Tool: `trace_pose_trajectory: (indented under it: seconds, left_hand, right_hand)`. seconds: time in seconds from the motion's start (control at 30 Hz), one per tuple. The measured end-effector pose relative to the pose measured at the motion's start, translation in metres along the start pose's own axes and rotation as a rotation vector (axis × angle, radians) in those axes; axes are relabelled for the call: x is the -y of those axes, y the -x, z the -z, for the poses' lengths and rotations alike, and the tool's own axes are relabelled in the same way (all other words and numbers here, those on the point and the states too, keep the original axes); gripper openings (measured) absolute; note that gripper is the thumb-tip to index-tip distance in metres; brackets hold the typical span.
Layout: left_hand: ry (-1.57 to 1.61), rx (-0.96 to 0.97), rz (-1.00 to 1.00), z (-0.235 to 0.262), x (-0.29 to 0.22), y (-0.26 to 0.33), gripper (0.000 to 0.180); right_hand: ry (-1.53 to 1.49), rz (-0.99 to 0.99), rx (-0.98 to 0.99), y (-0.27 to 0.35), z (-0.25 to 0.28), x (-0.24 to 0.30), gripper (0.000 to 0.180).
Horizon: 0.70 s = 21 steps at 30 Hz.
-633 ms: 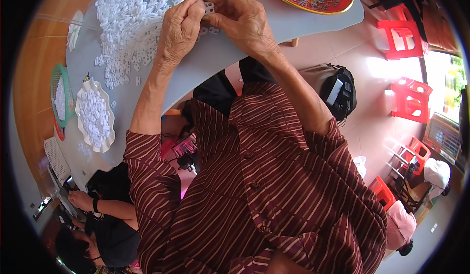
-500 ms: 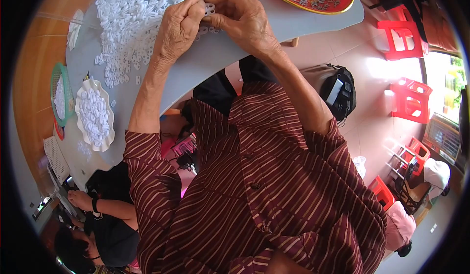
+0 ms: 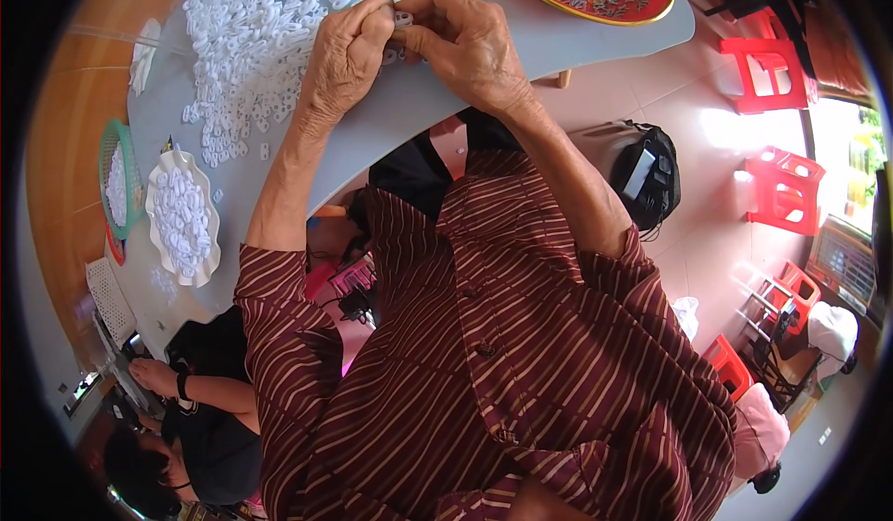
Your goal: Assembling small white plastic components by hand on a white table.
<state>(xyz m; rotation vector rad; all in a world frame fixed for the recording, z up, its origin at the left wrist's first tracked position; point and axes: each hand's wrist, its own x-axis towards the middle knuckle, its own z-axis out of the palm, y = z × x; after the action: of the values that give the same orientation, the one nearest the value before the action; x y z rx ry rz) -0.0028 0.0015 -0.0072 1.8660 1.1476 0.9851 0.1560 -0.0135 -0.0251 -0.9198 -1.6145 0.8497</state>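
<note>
My left hand (image 3: 348, 63) and my right hand (image 3: 473, 54) meet over the near side of the grey table (image 3: 358, 135). Both are closed, thumbs and fingers pinching a small white plastic piece with holes (image 3: 403, 20) between them. The fingers cover much of it, so its exact kind cannot be told. More white pieces lie just under the fingertips, partly hidden. To the left of my left hand spreads a large heap of similar small white pieces (image 3: 244, 51).
A red round tray (image 3: 605, 20) of small grey parts sits at the far right. At left are a scalloped white dish (image 3: 216, 228) of white pieces and a green basket (image 3: 138, 207). A person (image 3: 219, 456) sits lower left. Red stools (image 3: 783, 191) and a dark bag (image 3: 659, 191) stand on the floor.
The white piece has tilted between my fingertips, and its holes show less plainly. My hands stay together in nearly the same place; the whole view has shifted slightly.
</note>
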Motion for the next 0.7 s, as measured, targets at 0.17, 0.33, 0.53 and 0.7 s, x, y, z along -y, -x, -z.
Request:
trace_pose_trajectory:
  seconds: [0.17, 0.33, 0.53, 0.7]
  left_hand:
    - [0.033, 0.028, 0.028, 0.002, -0.002, -0.002, 0.028]
    - [-0.004, -0.033, -0.053, 0.001, 0.005, -0.006, 0.027]
    - [-0.112, -0.122, -0.302, -0.003, 0.008, -0.01, 0.022]
    - [-0.078, -0.111, -0.108, -0.008, 0.002, 0.001, 0.021]
  right_hand:
    - [0.03, 0.016, -0.025, -0.002, 0.001, 0.001, 0.012]
    - [-0.164, -0.104, -0.025, -0.006, 0.001, -0.001, 0.018]
    - [-0.366, -0.193, 0.005, -0.011, 0.006, 0.001, 0.016]
    - [-0.461, -0.272, 0.016, -0.007, 0.006, 0.002, 0.016]
